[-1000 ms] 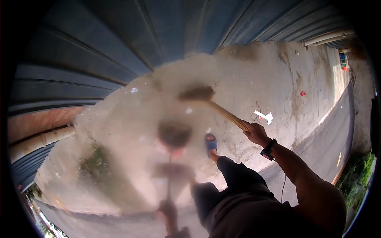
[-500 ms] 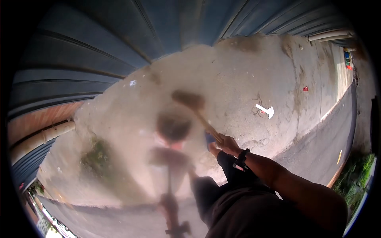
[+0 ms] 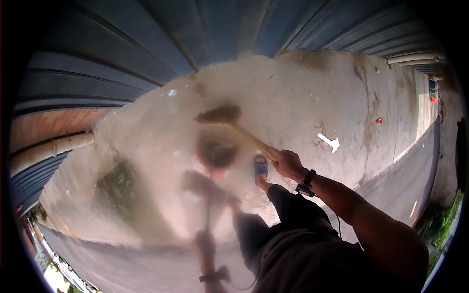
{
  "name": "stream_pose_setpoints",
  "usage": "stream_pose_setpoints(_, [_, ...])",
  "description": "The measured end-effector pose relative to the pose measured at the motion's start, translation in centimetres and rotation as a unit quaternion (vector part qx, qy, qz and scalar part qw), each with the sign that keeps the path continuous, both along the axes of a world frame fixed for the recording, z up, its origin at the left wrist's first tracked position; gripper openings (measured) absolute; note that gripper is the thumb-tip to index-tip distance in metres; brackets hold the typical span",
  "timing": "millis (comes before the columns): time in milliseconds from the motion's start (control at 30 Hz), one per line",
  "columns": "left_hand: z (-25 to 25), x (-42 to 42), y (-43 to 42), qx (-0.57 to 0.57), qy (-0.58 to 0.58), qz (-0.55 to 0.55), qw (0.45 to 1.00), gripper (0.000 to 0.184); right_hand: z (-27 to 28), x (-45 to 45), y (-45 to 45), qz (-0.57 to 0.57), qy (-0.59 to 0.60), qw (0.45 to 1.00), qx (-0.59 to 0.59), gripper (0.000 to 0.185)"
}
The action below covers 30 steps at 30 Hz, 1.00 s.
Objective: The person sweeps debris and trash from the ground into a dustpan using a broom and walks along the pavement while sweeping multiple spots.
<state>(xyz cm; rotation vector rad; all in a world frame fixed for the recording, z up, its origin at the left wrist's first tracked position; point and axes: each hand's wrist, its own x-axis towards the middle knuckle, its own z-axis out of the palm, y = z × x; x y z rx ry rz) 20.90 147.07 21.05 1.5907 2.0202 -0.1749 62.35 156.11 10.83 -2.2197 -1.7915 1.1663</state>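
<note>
- Handling, left: the left hand [image 3: 204, 243] looks closed round the thin rod [image 3: 208, 217] of a pan-like tool; finger detail lost to blur. Probably light, with weight out at the far end; best hold is the rod's near end.
- Handling, right: the right hand [image 3: 288, 164] is clenched on the butt of a broom [image 3: 251, 140]. Likely stiff handle, soft-ish head; a bit nose-heavy held that far back. Dry wood should grip OK. Neither looks fragile.
- Looks, left: beyond the left hand, the rod meets a smeared brownish block, then a dark round patch with pinkish-white edging. Can't tell what the patch is.
- Looks, right: the broom slants from the right hand up-left; pale wooden handle, dark wide head, edges fuzzy. Floor contact unclear.
- Right of the right hand, well apart: a white hammer-shaped piece [image 3: 330, 142] on the ground.
</note>
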Motion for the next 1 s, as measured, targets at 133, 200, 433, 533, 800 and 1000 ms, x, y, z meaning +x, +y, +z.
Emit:
stream_pose_setpoints(133, [0.0,0.2,0.1,0.012,-0.015,-0.011,1.000,0.024,-6.4,-2.4,3.4,0.037,-0.043,0.998,0.039,0.037])
stream_pose_setpoints(200, [0.0,-0.2,-0.1,0.015,-0.016,-0.015,1.000,0.024,-8.4,-4.8,1.1,0.038,-0.044,0.996,0.068,0.028])
stream_pose_setpoints(433, [0.3,-2.7,-0.6,0.020,-0.031,-0.003,0.999,0.029,-1.9,-7.2,-11.7,0.035,0.010,0.998,-0.054,0.050])
stream_pose_setpoints(533, [-0.3,-4.6,-1.8,0.030,-0.038,-0.017,0.999,0.031,1.4,-7.1,-16.1,0.029,-0.031,0.999,-0.034,0.057])
stream_pose_setpoints(800, [0.1,-9.1,-5.0,0.038,-0.022,0.002,0.999,0.026,4.2,-7.9,-15.6,-0.136,-0.055,0.988,-0.038,0.042])
stream_pose_setpoints(1000, [-0.8,-9.7,-5.3,0.059,0.015,-0.012,0.998,0.026,-4.3,-8.2,-3.9,-0.145,-0.125,0.981,0.017,0.026])
